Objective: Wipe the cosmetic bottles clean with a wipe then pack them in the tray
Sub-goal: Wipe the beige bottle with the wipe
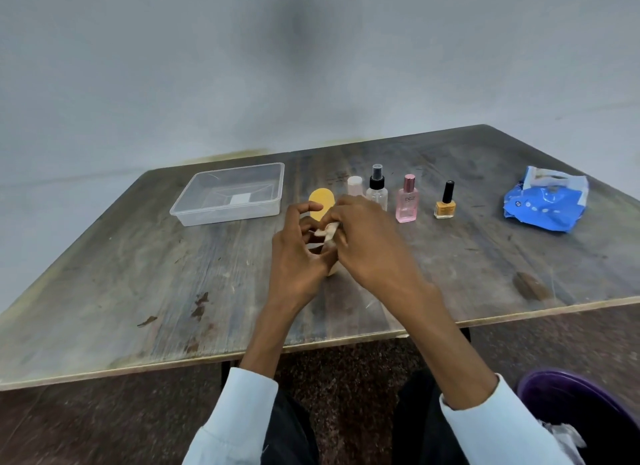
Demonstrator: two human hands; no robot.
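Over the middle of the table, my left hand [294,257] grips a beige bottle with a yellow oval top [321,203], tilted away from me. My right hand [370,243] pinches a crumpled white wipe [327,230] against the bottle's side. My fingers hide most of the bottle's body. Behind my hands stand a pale bottle with a white cap [354,185], a clear spray bottle with a black top [376,187], a pink perfume bottle [407,202] and a yellow nail polish bottle [445,203]. A clear plastic tray [225,219] lies at the back left with no bottles in it.
An opened blue wipes pack [545,203] lies at the back right of the worn wooden table [138,274]. A grey wall runs along the table's far edge. A purple round object [568,395] sits on the floor at my right.
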